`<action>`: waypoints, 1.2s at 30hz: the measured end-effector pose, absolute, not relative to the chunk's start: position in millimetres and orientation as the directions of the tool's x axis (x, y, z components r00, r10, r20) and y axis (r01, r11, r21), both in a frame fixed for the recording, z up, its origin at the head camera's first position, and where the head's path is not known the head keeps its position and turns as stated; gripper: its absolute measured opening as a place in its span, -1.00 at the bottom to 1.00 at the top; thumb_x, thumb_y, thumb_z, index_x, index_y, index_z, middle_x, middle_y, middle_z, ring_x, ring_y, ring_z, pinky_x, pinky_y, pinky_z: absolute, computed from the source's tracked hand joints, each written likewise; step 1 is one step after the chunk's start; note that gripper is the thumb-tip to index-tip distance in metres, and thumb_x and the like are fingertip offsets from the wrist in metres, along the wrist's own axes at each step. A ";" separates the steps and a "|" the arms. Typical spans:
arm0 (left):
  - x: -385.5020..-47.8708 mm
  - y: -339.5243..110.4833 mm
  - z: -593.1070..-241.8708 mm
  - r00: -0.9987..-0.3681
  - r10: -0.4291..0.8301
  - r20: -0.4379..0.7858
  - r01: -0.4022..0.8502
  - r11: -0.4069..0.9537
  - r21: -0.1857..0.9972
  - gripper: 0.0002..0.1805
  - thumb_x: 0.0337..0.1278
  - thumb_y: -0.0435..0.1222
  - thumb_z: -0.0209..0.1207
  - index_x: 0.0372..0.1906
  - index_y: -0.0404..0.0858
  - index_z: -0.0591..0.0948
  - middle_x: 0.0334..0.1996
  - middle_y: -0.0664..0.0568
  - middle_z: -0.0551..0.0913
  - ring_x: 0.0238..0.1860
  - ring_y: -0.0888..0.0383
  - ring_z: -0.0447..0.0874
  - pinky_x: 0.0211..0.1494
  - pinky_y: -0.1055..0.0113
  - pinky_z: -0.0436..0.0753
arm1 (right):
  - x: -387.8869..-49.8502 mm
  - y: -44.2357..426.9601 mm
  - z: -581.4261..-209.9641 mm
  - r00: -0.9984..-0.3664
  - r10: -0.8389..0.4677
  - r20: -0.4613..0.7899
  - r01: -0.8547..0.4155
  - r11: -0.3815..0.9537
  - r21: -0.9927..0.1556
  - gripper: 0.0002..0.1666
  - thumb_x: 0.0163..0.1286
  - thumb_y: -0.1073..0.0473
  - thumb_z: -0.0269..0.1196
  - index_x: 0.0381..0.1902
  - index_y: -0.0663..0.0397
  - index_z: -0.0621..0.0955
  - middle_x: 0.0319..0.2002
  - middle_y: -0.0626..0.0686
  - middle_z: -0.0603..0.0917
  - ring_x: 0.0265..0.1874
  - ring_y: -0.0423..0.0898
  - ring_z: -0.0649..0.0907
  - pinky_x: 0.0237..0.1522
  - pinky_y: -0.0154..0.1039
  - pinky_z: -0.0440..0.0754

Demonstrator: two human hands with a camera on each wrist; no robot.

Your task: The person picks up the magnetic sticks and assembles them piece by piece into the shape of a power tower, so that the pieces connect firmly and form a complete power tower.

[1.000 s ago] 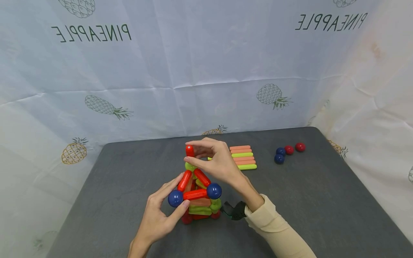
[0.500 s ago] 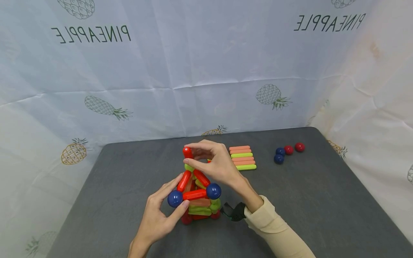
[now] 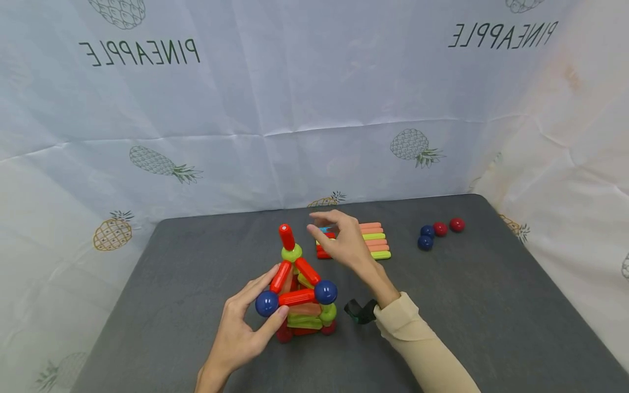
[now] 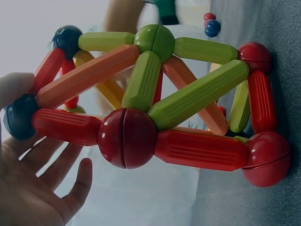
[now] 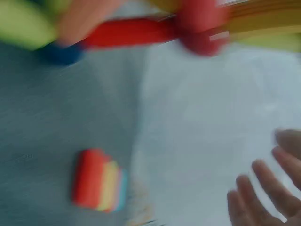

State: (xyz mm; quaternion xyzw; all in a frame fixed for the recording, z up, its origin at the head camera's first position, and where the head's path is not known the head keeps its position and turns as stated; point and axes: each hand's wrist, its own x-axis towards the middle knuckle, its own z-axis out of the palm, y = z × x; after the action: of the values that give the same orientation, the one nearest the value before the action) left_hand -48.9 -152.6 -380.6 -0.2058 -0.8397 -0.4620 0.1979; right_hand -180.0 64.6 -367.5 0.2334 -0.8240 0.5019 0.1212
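Note:
A tower of magnetic rods and balls (image 3: 297, 296) stands on the table in the head view. Its top is a triangle of red rods joining two blue balls and a green ball (image 3: 291, 252). Rising from that green ball is another red rod (image 3: 286, 237), its upper end free. My left hand (image 3: 241, 323) steadies the tower at the left blue ball (image 4: 19, 117), thumb on one side and fingers on the other. Apart from the tower, to the right, my right hand (image 3: 346, 240) holds nothing; its fingers (image 5: 268, 186) are spread in the blurred right wrist view.
Behind my right hand lie flat rows of orange and yellow-green rods (image 3: 375, 243), with red rods (image 3: 323, 255) beside them, partly hidden. Loose blue balls (image 3: 426, 238) and red balls (image 3: 457, 224) sit at the back right. A pineapple-print cloth (image 3: 275, 164) hangs behind the table.
My right hand has let go of the upper red rod and moved right, away from the tower. The rod stays on the green ball. My left hand keeps its place.

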 end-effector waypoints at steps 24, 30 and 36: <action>-45.9 -151.9 -377.2 -0.833 0.173 0.525 0.536 0.487 0.690 -0.26 0.07 -0.36 0.44 0.41 -0.07 0.52 0.29 0.00 0.65 0.21 0.09 0.69 0.16 0.31 0.70 | -188.4 71.9 -443.8 -0.918 -0.365 0.154 -0.394 0.798 -0.456 -0.68 0.18 0.28 0.53 -0.08 0.19 0.79 -0.14 0.16 0.79 -0.19 0.07 0.73 -0.09 -0.05 0.73; -45.4 -151.9 -377.7 -0.839 0.176 0.515 0.528 0.491 0.693 -0.25 0.07 -0.35 0.45 0.42 -0.07 0.51 0.30 0.02 0.64 0.20 0.09 0.70 0.15 0.31 0.71 | -187.0 70.3 -445.7 -0.922 -0.365 0.131 -0.377 0.765 -0.522 -0.70 0.20 0.35 0.49 -0.08 0.24 0.78 -0.11 0.19 0.80 -0.17 0.07 0.76 -0.09 -0.02 0.75; -45.5 -151.8 -378.1 -0.840 0.170 0.516 0.526 0.491 0.695 -0.25 0.06 -0.35 0.45 0.41 -0.05 0.51 0.28 0.03 0.65 0.18 0.10 0.71 0.14 0.31 0.71 | -183.3 72.2 -438.0 -0.934 -0.343 0.095 -0.329 0.731 -0.598 -0.67 0.28 0.33 0.43 0.02 0.27 0.75 -0.15 0.18 0.71 -0.22 0.02 0.65 -0.13 -0.08 0.69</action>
State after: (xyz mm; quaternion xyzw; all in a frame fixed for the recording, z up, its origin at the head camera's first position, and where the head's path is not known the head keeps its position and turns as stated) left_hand -45.5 -151.8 -378.1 -0.2069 -0.8414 -0.4603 0.1932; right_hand -183.3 72.2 -438.0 0.1807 -0.9303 0.3190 -0.0108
